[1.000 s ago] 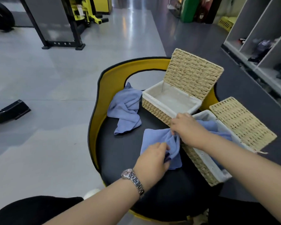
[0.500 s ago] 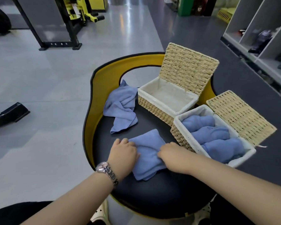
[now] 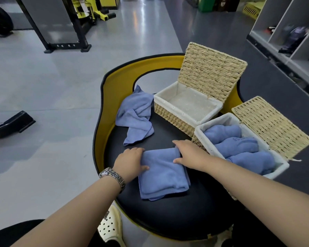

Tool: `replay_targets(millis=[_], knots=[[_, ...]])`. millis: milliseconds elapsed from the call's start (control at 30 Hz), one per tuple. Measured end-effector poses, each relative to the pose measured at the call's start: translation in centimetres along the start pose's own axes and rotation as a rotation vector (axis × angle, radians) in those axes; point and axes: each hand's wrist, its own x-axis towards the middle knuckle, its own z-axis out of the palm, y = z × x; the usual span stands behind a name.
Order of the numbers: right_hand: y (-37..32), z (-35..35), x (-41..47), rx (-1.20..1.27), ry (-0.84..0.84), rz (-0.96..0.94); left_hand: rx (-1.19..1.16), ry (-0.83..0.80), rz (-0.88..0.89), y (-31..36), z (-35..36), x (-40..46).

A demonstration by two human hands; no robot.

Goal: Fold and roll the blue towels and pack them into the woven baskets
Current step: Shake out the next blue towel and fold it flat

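A folded blue towel (image 3: 163,175) lies flat on the black seat (image 3: 168,216). My left hand (image 3: 129,162) grips its far left corner and my right hand (image 3: 189,154) grips its far right corner, thumbs on top. A crumpled blue towel (image 3: 136,114) lies at the back left of the seat. The far woven basket (image 3: 169,115) has its lid up and only a white liner inside. The near basket (image 3: 200,129) on the right holds three rolled blue towels (image 3: 239,145), its lid (image 3: 269,127) laid open behind.
The seat has a yellow padded backrest (image 3: 118,82) curving around the left and rear. Grey floor lies to the left with a black frame (image 3: 66,45) and a black curved part (image 3: 9,122). White shelving (image 3: 292,32) stands at the right. A white perforated shoe (image 3: 109,227) shows below.
One second ago both hands were bunching a towel beside the near basket. It now lies folded flat on the seat, and both hands have moved to its far corners.
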Motion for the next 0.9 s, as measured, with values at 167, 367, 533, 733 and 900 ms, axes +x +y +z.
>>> replay_targets(millis=[167, 367, 533, 733, 900], knots=[[0.2, -0.8, -0.6, 0.048, 0.183, -0.209, -0.194, 0.172, 0.169, -0.2, -0.6, -0.1], [0.7, -0.2, -3.9, -0.418, 0.297, -0.437, 0.127, 0.237, 0.518, -0.4, 0.3, -1.9], [0.9, 0.4, -6.0, -0.413, 0.26, -0.489, 0.043, 0.228, 0.533, -0.5, -0.1, -3.1], [-0.4, -0.5, -5.5, -0.203, 0.182, -0.359, -0.051, 0.013, 0.343, 1.3, -0.4, -3.3], [-0.8, 0.3, -5.2, -0.097, -0.155, -0.148, 0.029, -0.189, 0.256, 1.7, 0.1, -3.3]])
